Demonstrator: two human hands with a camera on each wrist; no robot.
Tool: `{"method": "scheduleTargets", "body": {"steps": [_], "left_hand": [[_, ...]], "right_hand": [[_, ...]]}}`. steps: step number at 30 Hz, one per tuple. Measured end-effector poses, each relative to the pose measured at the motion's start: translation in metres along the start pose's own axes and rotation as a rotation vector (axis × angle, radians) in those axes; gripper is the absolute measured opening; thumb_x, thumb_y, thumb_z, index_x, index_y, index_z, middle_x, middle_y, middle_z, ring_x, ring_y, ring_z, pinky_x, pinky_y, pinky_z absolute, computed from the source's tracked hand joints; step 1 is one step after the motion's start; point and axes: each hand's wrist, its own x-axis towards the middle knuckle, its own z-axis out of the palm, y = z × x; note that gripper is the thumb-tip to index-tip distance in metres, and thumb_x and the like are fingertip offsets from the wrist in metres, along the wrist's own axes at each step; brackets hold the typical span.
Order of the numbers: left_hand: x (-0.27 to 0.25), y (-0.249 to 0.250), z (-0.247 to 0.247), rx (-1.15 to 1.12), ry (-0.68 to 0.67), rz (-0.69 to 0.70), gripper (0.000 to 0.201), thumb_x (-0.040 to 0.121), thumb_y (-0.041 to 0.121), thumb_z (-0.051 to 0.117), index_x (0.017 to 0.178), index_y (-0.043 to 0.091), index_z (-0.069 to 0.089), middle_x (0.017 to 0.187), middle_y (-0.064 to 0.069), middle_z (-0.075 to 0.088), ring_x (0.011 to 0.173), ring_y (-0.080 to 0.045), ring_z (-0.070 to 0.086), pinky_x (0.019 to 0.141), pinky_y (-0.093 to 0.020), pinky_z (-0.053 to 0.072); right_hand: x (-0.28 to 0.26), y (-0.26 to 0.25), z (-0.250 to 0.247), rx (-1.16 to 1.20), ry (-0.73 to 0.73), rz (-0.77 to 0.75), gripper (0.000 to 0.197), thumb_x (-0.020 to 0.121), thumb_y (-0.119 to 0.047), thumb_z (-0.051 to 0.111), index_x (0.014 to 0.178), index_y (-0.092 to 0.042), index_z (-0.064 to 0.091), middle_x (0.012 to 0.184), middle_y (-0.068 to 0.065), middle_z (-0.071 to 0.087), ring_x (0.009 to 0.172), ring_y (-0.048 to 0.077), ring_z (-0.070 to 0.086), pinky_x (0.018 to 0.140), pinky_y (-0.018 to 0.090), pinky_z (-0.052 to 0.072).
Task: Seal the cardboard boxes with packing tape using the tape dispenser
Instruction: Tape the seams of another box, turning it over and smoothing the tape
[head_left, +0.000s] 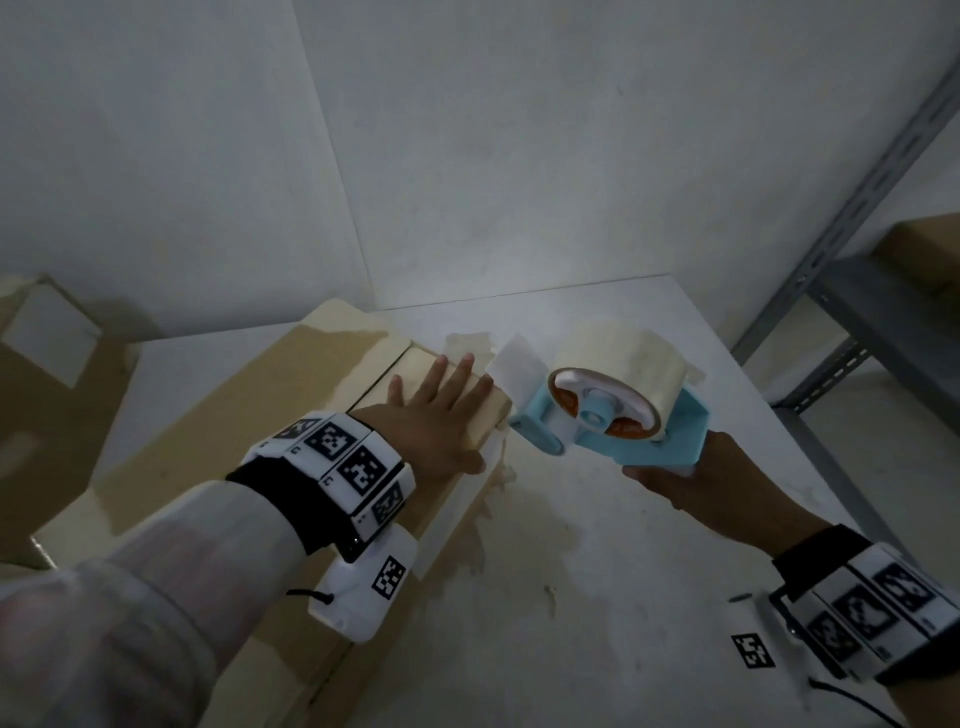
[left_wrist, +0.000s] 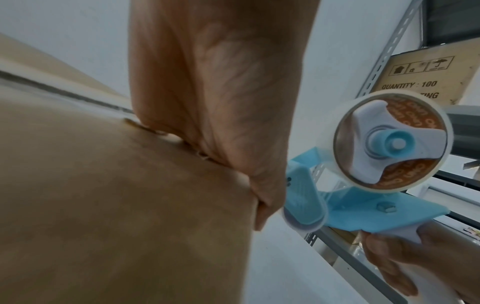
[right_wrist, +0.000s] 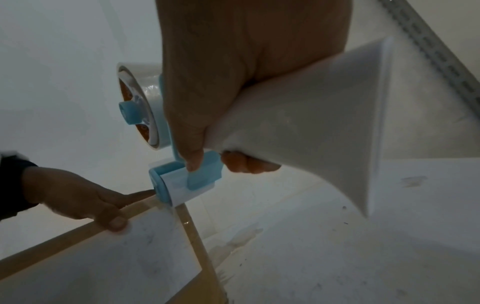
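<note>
A flat cardboard box (head_left: 249, 415) lies on the white floor, its top flaps closed along a centre seam. My left hand (head_left: 436, 415) presses flat on the flap near the box's far right corner, fingers straight, thumb over the edge. My right hand (head_left: 691, 483) grips the white handle of a light-blue tape dispenser (head_left: 613, 421) that carries a roll of clear tape (head_left: 623, 353). In the right wrist view the dispenser's roller (right_wrist: 168, 189) sits at the box's corner, right beside the left hand (right_wrist: 78, 197). The dispenser (left_wrist: 363, 174) also shows in the left wrist view next to my palm (left_wrist: 221, 102).
A second cardboard box (head_left: 47, 395) stands at the left. A grey metal shelf rack (head_left: 857, 291) rises at the right, holding a printed carton (left_wrist: 426, 78). Walls (head_left: 467, 130) meet in a corner just behind the box. Stains mark the floor (head_left: 597, 597) beside the box.
</note>
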Motion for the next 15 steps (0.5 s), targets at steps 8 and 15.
{"method": "scheduleTargets", "body": {"steps": [8, 15], "left_hand": [[0.002, 0.0, 0.001, 0.005, 0.02, 0.016, 0.09, 0.088, 0.047, 0.048, 0.144, 0.028, -0.02, 0.152, 0.005, -0.03, 0.141, -0.019, -0.026, 0.113, -0.054, -0.007], [0.002, 0.0, 0.001, 0.001, 0.018, 0.014, 0.089, 0.088, 0.048, 0.047, 0.144, 0.029, -0.02, 0.152, 0.006, -0.029, 0.141, -0.018, -0.025, 0.113, -0.054, -0.005]], "right_hand": [[-0.011, 0.009, 0.002, 0.011, 0.046, -0.047, 0.033, 0.077, -0.003, 0.068, 0.07, -0.03, 0.051, 0.06, -0.036, 0.06, 0.055, -0.009, 0.059, 0.045, 0.006, 0.042], [-0.019, 0.017, 0.013, -0.012, 0.113, -0.051, 0.042, 0.072, -0.001, 0.073, 0.062, -0.032, 0.047, 0.051, -0.035, 0.057, 0.049, -0.01, 0.057, 0.043, 0.004, 0.04]]}}
